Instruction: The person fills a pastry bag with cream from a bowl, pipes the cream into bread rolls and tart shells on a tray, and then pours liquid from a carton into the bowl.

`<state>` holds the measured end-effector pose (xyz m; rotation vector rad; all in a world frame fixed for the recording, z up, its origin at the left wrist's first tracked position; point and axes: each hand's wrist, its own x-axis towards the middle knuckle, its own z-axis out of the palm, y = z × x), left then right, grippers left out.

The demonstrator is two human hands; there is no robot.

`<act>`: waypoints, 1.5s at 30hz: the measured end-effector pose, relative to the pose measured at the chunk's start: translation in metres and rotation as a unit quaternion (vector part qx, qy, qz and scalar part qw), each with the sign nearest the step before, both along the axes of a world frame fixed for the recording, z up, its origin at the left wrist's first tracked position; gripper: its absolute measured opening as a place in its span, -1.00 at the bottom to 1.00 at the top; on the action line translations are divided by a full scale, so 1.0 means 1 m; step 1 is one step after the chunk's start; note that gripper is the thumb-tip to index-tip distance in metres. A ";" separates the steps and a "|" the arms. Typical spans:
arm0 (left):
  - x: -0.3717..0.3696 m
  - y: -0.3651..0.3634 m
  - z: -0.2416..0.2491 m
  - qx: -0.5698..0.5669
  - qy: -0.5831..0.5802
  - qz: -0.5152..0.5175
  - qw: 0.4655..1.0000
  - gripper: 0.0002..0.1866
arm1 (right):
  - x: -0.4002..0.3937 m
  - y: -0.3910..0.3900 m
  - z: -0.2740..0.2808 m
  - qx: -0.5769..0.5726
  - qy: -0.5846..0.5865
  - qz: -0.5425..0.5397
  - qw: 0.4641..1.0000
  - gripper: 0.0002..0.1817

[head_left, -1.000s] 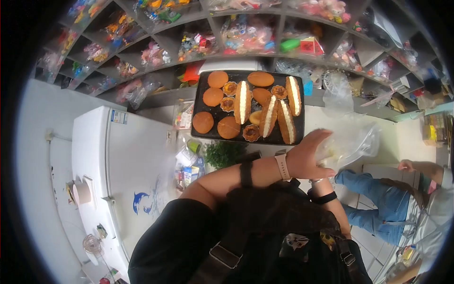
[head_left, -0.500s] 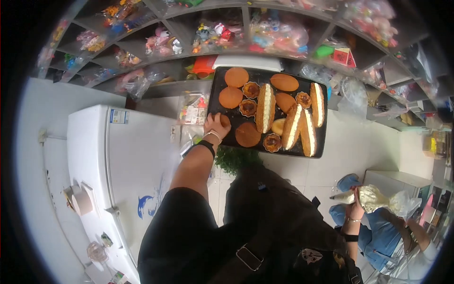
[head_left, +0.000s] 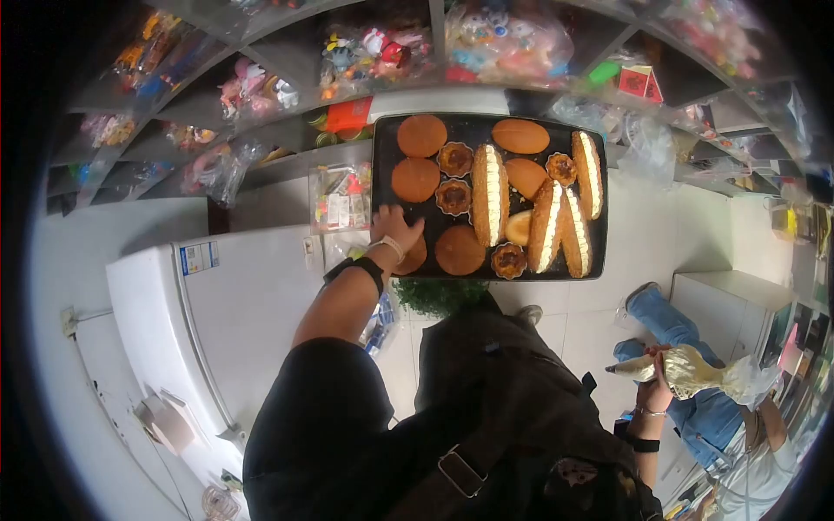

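My left hand (head_left: 397, 227) is over the left edge of a black baking tray (head_left: 599, 260), its fingers apart. Below its wrist lies a round brown cake layer (head_left: 412, 258), partly hidden by the hand and forearm. Beside that is another round cake layer (head_left: 460, 250), with two more (head_left: 416, 180) further up the tray. Several long split buns with piped white cream (head_left: 492, 195) and small fluted tarts (head_left: 453, 198) fill the middle and right. Low on the right, my right hand (head_left: 658, 389) grips a piping bag (head_left: 692, 372) filled with pale cream, its tip pointing left.
Shelf compartments of bagged toys (head_left: 508, 48) curve across the back. A white fridge (head_left: 252, 304) stands at left, and a clear plastic box (head_left: 340, 198) sits beside the tray. A green plant (head_left: 434, 295) is below the tray. Another person in jeans (head_left: 704, 425) is at lower right.
My left hand has come off the round cake layer at the tray's left edge, which now shows below the wrist. My right hand still holds the piping bag. The view has shifted slightly.
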<state>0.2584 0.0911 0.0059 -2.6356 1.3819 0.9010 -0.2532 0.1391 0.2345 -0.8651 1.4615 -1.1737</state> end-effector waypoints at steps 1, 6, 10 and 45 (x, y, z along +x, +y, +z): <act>0.004 -0.015 -0.005 -0.055 -0.003 0.022 0.998 -0.21 | 0.001 0.000 0.001 0.002 0.008 -0.010 1.000 -0.83; 0.006 -0.093 -0.019 -0.127 0.010 0.178 0.976 0.08 | 0.003 0.001 0.004 -0.034 0.011 0.026 0.999 -0.82; 0.001 -0.106 -0.003 -0.035 0.039 0.151 0.987 0.08 | 0.003 0.007 0.006 -0.023 0.021 0.011 0.999 -0.80; 0.008 -0.161 0.011 -0.178 -0.084 -0.151 0.969 -0.18 | 0.024 -0.005 0.009 -0.002 -0.012 -0.055 0.998 -0.74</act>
